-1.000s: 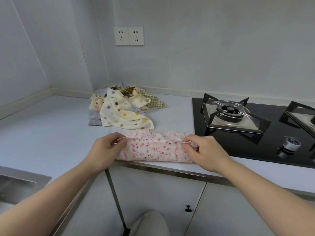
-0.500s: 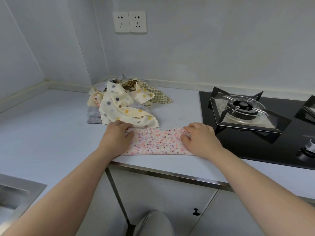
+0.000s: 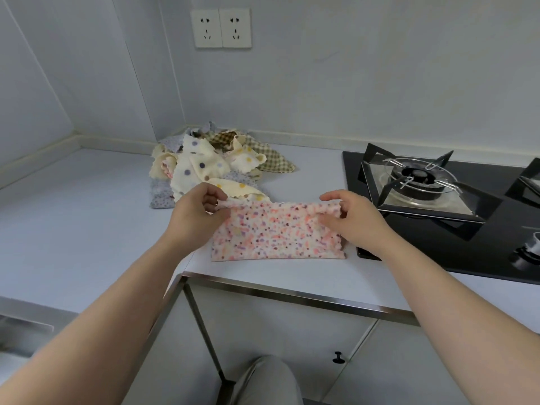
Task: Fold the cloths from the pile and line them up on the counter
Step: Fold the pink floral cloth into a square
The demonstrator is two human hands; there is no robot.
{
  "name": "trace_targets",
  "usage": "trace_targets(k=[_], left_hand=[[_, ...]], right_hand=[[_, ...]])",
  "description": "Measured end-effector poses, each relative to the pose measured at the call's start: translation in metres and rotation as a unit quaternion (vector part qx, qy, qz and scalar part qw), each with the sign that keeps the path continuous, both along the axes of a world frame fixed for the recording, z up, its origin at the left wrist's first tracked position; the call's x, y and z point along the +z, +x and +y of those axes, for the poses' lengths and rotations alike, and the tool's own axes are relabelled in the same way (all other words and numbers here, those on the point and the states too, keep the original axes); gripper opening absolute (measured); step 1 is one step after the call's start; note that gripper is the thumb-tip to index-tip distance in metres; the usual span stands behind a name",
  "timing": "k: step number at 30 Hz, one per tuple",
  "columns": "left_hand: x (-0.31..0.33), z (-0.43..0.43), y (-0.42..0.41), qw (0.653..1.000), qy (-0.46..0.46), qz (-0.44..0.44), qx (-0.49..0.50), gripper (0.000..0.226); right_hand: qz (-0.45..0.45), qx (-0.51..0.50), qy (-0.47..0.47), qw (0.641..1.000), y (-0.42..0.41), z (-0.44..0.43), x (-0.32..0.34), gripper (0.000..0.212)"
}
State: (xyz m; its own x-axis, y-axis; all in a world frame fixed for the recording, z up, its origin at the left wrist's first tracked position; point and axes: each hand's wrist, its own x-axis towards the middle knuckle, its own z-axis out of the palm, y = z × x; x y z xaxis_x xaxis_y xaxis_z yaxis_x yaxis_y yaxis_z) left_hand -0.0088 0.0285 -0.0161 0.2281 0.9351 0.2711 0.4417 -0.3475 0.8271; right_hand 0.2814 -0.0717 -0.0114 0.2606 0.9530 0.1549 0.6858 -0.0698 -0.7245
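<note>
Left hand [image 3: 195,217]: The far left corner of the cloth [image 3: 277,236] is pinched between the thumb and the fingers.
Right hand [image 3: 355,222]: The far right corner of the cloth is pinched in the same way.
Cloth edge: The far edge is held up a little off the counter [image 3: 87,217] and is pulled tight between the two hands. The near edge is laid flat.
Cloth shape: A long, thin shape is seen, white with pink and purple spots. It looks folded.
Long way: The long side is laid from left to right, along the front edge of the counter.
Cloth place: It is found near the front of the counter, with the pile [image 3: 210,171] just behind it and the hob [image 3: 423,247] just to its right.
Pile: Loose cloths are heaped near the back wall. Cream ones with dots, a checked one and a pale purple one can be seen.
Hob: A black top is set into the counter, with a burner [image 3: 418,176] under a metal stand.
Sink [image 3: 20,328]: Only a corner is seen at the lower left. What is inside cannot be told.
Wall: Two white sockets [image 3: 220,27] are fixed above the pile.
</note>
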Motion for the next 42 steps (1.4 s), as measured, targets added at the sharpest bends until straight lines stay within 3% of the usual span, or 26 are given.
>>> trace_targets(k=[5,8,17,24,29,42], left_hand=[[0.015,-0.005,-0.002,0.999,-0.014,-0.028,0.010,0.026],[0.020,-0.009,-0.004,0.999,-0.033,-0.035,0.024,0.022],[0.051,-0.030,-0.003,1.000,-0.003,0.010,-0.002,0.003],[0.059,-0.033,-0.009,0.996,-0.071,-0.043,-0.043,0.011],[0.064,-0.032,-0.010,0.991,-0.096,-0.049,-0.077,0.012],[0.070,-0.036,-0.007,0.993,-0.074,0.005,-0.091,0.017]], right_hand=[[-0.024,0.016,-0.010,1.000,0.005,-0.007,0.019,0.017],[0.003,0.000,-0.029,1.000,0.009,-0.012,0.028,0.022],[0.020,0.011,-0.022,1.000,0.015,-0.030,0.056,0.013],[-0.026,0.041,-0.044,0.998,0.017,-0.039,0.073,0.017],[-0.007,0.054,-0.048,0.997,0.017,-0.044,0.082,0.012],[-0.012,0.052,-0.067,0.996,0.016,-0.048,0.086,0.021]])
